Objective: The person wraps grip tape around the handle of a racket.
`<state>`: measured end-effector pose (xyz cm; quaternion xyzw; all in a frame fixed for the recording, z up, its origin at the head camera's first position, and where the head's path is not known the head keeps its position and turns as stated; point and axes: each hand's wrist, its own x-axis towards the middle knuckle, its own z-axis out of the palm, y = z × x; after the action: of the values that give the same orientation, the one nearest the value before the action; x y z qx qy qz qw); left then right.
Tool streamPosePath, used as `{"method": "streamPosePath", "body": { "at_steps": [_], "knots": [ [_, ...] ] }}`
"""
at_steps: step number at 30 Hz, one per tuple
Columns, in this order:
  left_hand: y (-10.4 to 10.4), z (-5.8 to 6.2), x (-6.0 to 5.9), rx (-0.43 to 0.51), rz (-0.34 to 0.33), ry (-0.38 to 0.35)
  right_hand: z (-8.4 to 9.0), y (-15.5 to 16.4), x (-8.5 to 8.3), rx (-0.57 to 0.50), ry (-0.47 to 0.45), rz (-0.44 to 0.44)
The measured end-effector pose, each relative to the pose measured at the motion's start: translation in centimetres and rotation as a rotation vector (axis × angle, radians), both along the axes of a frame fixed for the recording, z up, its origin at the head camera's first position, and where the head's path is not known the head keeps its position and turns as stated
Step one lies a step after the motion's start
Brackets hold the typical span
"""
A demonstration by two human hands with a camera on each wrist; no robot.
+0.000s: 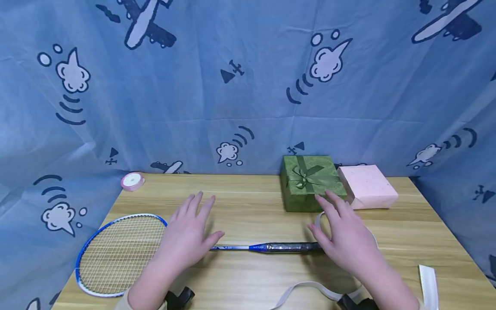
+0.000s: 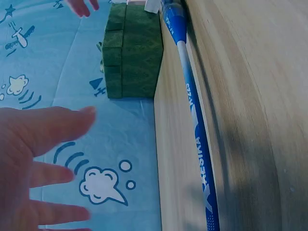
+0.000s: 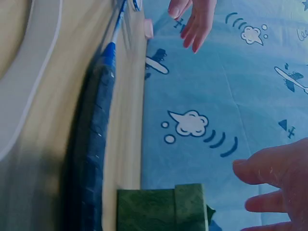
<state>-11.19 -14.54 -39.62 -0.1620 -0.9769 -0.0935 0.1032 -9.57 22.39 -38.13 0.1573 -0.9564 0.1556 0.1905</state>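
Observation:
A blue and white badminton racket (image 1: 120,254) lies across the wooden table, strung head to the left and dark wrapped grip to the right. Over the racket, near its head and shaft, my left hand (image 1: 187,237) is raised with fingers spread, holding nothing. My right hand (image 1: 345,237) hovers by the end of the racket's grip, fingers extended and nothing held. A white strap (image 1: 310,284) curves on the table beneath and around the right hand. Just beyond that hand stands a green gift box (image 1: 292,189) with a ribbon bow. In the left wrist view the racket shaft (image 2: 199,139) runs below the hand.
A pink box (image 1: 368,187) sits beside the green one at the back right. A roll of pink tape (image 1: 132,181) stands at the back left corner. Near the right edge lies a white strip (image 1: 428,286). Behind the table hangs a blue patterned curtain (image 1: 248,86).

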Motion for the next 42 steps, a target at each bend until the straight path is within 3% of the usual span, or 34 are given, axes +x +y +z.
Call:
{"method": "streamPosePath", "body": {
  "at_steps": [7, 16, 19, 28, 35, 42],
  "knots": [
    [0.3, -0.7, -0.1, -0.047, -0.022, -0.033, -1.0, -0.6, -0.2, 0.048, -0.026, 0.071],
    [0.7, -2.1, -0.6, -0.058, -0.069, -0.253, -3.7, -0.9, -1.0, 0.145, -0.127, 0.171],
    [0.6, -2.4, -0.7, -0.065, -0.073, -0.296, -4.1, -1.1, -0.8, 0.166, -0.142, 0.197],
    [0.6, -3.1, -0.8, -0.082, -0.087, -0.276, -4.9, -1.1, -1.1, 0.256, -0.17, 0.229],
    [0.8, -3.2, -0.6, -0.115, -0.11, -0.244, -5.3, -1.1, -1.2, 0.264, -0.176, 0.236],
    [0.9, -3.6, -0.6, -0.127, -0.119, -0.264, -5.6, -1.0, -1.2, 0.271, -0.173, 0.235]
  ]
}}
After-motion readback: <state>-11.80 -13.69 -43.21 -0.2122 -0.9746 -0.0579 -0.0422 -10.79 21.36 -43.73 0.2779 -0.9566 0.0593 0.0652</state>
